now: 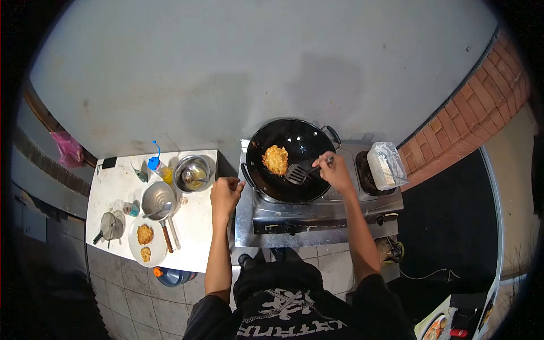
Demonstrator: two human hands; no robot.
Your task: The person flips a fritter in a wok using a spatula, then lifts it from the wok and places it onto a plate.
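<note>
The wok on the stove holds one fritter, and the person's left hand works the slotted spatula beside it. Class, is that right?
Not quite. The head view shows the right hand holding the slotted spatula; the left hand is at the near edge of the wok. The wok does hold one fritter.

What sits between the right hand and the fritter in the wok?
In the head view, only the slotted spatula: the right hand grips its handle, its blade over bare wok beside the fritter.

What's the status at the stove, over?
Right hand grips slotted spatula, blade beside fritter. Left hand at side handle of wok, grip unclear. Nothing blocking.
</note>
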